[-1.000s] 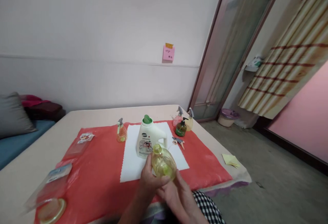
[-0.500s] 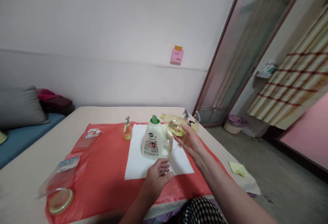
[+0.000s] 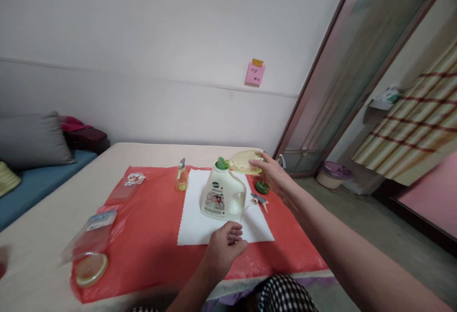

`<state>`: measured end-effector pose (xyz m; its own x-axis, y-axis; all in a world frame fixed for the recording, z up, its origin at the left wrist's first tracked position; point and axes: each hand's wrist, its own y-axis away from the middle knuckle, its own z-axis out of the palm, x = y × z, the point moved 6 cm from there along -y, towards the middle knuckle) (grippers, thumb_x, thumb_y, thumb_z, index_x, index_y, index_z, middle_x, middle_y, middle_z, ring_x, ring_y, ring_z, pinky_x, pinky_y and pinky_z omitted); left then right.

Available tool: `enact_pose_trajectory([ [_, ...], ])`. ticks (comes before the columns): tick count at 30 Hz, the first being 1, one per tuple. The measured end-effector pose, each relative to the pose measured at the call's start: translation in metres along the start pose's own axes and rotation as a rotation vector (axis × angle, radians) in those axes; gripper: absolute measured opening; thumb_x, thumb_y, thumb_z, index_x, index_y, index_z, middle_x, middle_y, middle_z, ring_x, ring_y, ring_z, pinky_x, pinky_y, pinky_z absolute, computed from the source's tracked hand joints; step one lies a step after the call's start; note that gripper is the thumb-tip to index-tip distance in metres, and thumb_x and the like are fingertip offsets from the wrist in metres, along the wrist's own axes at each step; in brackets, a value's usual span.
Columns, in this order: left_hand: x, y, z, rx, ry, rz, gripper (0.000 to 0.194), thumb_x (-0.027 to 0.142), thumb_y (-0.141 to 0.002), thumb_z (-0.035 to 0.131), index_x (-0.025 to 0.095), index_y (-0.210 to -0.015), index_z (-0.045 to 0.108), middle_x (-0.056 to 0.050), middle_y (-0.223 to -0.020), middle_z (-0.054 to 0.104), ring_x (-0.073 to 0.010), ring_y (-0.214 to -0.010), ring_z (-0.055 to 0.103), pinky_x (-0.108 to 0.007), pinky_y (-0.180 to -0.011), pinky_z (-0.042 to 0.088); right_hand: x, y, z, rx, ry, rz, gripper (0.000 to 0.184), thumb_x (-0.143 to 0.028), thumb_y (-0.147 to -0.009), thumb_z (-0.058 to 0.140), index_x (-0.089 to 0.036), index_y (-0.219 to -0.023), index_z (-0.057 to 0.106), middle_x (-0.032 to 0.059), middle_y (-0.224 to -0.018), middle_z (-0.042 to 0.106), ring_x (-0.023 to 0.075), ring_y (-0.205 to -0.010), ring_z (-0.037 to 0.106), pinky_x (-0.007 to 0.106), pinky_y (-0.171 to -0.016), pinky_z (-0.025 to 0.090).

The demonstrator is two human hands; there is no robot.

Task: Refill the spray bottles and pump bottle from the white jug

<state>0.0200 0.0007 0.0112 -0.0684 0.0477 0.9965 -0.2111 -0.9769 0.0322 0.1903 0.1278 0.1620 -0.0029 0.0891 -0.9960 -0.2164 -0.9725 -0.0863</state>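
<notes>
My right hand [image 3: 271, 169] is closed around a see-through yellow bottle [image 3: 243, 160], held on its side. The bottle's neck points left and meets the green spout [image 3: 221, 163] in the mouth of a pale detergent jug [image 3: 215, 188]. The jug stands upright on a white sheet [image 3: 193, 231] over a red plastic cover [image 3: 153, 240]. In front of the jug is my left hand [image 3: 224, 248], fingers loosely bent, thumb apart, holding nothing. Below my right hand lie pliers or clippers [image 3: 260, 201] and a round green item [image 3: 262, 187].
A small spray bottle [image 3: 182, 179] stands left of the sheet. Clear plastic packets [image 3: 94, 229] and a round lid-like disc [image 3: 91, 270] lie on the left. The wall [image 3: 160, 117] rises behind the table. Another spray head [image 3: 283, 161] shows beyond my right wrist.
My right hand has brought the yellow bottle's neck left against the jug's green spout. The pliers or clippers and green item have come into sight. The view has shifted slightly right-to-left.
</notes>
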Motion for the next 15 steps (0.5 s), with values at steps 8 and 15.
enact_pose_trajectory([
  [8,0.005,0.002,0.000,0.009,-0.003,-0.012,0.033,0.028,-0.065,0.075,0.015,-0.094,0.069,-0.009,-0.092,0.071,-0.0224,-0.085,0.066,-0.036,-0.082,0.053,-0.031,-0.001,0.014,-0.060,0.302,0.011,0.074,-0.039,-0.059,0.086,-0.026,-0.128,0.064,0.0104,-0.111,0.072,0.0265,-0.089,0.066,0.034,-0.066,0.051],
  [15,0.010,0.006,0.001,-0.014,-0.025,-0.013,0.032,0.025,-0.067,0.072,0.014,-0.097,0.069,-0.011,-0.095,0.072,-0.0226,-0.087,0.067,-0.036,-0.084,0.052,-0.057,-0.008,0.029,-0.122,0.442,-0.045,0.077,-0.034,-0.053,0.091,-0.030,-0.126,0.066,0.0089,-0.112,0.072,0.0266,-0.091,0.064,0.037,-0.072,0.049],
])
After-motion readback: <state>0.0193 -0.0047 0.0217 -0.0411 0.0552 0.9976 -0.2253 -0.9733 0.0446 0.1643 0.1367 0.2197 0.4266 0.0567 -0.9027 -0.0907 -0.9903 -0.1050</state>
